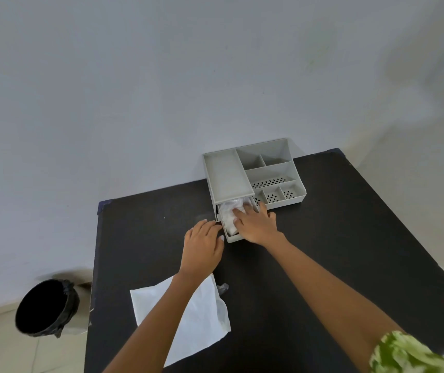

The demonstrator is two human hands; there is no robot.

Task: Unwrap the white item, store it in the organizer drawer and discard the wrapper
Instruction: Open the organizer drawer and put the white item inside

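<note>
A grey desk organizer [226, 173] stands at the far edge of the black table [323, 238]. Its small drawer [235, 239] is pulled out toward me. A white item [229, 214] lies inside the drawer, and my right hand [256, 224] lies over it, fingers spread and pressing down. My left hand [203, 246] rests on the table just left of the drawer, its fingertips at the drawer's side. A flat white wrapper [199, 319] lies on the table near me, partly under my left forearm.
A black bin with a dark liner [46, 308] stands on the floor left of the table. A small clear scrap [222, 288] lies by the wrapper's right corner. The organizer's top compartments [269, 168] are open. A pale wall rises behind the table.
</note>
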